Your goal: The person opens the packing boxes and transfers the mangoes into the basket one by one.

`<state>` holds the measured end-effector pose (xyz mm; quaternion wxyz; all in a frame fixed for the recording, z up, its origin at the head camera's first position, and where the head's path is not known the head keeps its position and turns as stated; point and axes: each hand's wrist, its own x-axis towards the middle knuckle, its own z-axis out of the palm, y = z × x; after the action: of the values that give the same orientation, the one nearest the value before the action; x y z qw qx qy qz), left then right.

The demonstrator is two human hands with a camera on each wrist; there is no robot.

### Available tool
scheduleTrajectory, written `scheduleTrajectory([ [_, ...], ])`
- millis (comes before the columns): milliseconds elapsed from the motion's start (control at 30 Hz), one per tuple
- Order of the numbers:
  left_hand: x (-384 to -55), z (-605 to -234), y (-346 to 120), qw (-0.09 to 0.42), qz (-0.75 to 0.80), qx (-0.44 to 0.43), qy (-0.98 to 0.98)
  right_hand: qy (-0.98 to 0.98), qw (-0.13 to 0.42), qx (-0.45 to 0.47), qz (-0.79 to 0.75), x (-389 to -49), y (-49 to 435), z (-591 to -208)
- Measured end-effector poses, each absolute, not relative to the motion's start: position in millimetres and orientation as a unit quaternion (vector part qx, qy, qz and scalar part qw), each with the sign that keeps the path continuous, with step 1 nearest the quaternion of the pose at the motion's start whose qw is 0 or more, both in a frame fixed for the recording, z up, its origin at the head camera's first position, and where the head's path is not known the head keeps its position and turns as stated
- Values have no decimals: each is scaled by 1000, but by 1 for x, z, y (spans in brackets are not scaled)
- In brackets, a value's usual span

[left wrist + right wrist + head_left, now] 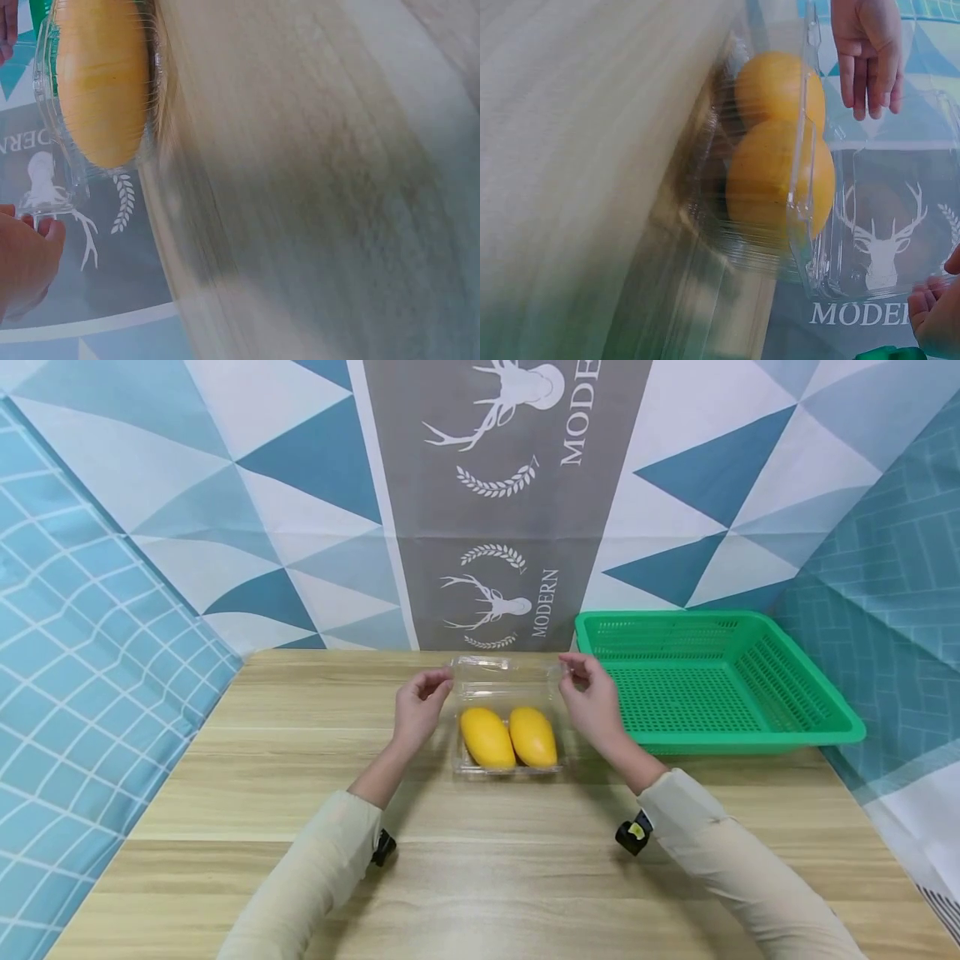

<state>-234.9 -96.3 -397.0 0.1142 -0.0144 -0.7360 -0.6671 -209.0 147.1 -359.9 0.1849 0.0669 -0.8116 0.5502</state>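
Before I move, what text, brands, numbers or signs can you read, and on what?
"MODERN": lower on the grey backdrop panel.
"MODE": higher on that panel, cut off at the picture edge.
Too small to read: any marking on the black wrist devices.
None readable: clear container, yellow fruits.

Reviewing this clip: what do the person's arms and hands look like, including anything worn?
Both arms wear long pale-beige sleeves: left sleeve, right sleeve. The left hand and right hand are ungloved. Small black devices show beside the left cuff and right cuff; the right one has a yellowish mark.
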Motion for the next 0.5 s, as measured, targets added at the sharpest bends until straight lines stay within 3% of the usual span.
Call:
scheduleTrajectory([
  [500, -242, -399, -93, 133, -687, -10, -715, -808, 191, 54, 555, -225, 146, -362],
])
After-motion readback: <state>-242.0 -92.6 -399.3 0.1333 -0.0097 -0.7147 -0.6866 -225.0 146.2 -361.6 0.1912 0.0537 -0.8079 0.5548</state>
